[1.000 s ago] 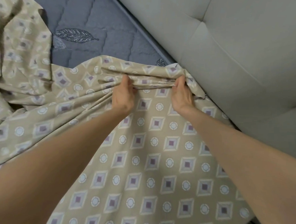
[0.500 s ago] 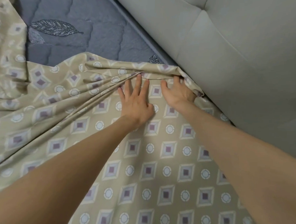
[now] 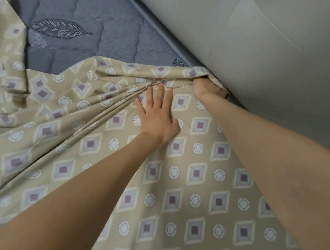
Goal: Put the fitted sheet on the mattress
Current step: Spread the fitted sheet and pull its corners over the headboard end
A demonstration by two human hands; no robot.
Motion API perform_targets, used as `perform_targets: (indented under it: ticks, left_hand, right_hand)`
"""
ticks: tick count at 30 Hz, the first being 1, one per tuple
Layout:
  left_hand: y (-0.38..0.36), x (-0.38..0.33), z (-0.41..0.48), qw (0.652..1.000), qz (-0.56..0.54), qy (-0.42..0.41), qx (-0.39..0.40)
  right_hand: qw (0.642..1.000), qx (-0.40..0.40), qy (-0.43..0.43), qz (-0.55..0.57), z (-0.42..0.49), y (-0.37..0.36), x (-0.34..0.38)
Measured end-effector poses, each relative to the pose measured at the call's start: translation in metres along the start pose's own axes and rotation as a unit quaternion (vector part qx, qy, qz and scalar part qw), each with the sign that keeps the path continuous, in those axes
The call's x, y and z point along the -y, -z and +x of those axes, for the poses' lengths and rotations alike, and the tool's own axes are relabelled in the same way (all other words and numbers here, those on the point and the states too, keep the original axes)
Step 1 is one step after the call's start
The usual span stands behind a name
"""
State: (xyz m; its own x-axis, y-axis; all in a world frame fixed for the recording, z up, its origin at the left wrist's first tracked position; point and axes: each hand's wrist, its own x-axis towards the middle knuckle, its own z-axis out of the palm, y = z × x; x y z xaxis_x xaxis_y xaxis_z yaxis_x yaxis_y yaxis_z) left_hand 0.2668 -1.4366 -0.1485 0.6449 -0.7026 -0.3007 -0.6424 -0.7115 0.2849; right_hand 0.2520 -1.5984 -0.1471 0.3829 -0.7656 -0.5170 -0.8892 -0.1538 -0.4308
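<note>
The sheet (image 3: 179,183), beige with diamonds and rings, covers the near part of the mattress (image 3: 111,38). Its far edge lies bunched in a fold (image 3: 143,72) across the middle, and the grey quilted top, with a stitched leaf (image 3: 59,28), is bare beyond it. More sheet lies rumpled along the mattress's left edge.

The left hand (image 3: 158,117) lies flat on the sheet, palm down, fingers straight and slightly spread, their tips just below the fold. Creases fan out from there toward the left. Half a second ago it lay much the same way; a second ago it was pinching the fold.

The right hand (image 3: 206,89) has moved. Half a second ago it lay flat beside the left one; now it is at the mattress's right edge, against the padded panel (image 3: 275,57), with the end of the fold draped over it. Its fingers are hidden under the cloth, so I cannot tell whether they grip it.
</note>
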Motion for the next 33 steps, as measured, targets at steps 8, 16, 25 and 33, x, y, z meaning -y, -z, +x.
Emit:
perform_targets:
  ticks: [8,16,25,33]
  left_hand:
    - [0.015,-0.007,0.001,0.997,0.031,0.025,0.06]
    - [0.014,-0.007,0.002,0.997,0.036,0.024,0.058]
    - [0.006,-0.001,0.003,0.999,0.012,0.015,0.034]
    - [0.01,-0.008,0.0,0.996,0.057,0.044,0.053]
  right_hand:
    - [0.904,-0.302,0.277,-0.121,-0.073,-0.028,-0.071]
    - [0.954,-0.168,0.165,-0.183,-0.042,-0.018,-0.054]
    - [0.996,-0.019,0.057,-0.071,-0.004,0.008,-0.029]
    - [0.959,-0.201,0.163,-0.117,-0.055,-0.002,-0.093]
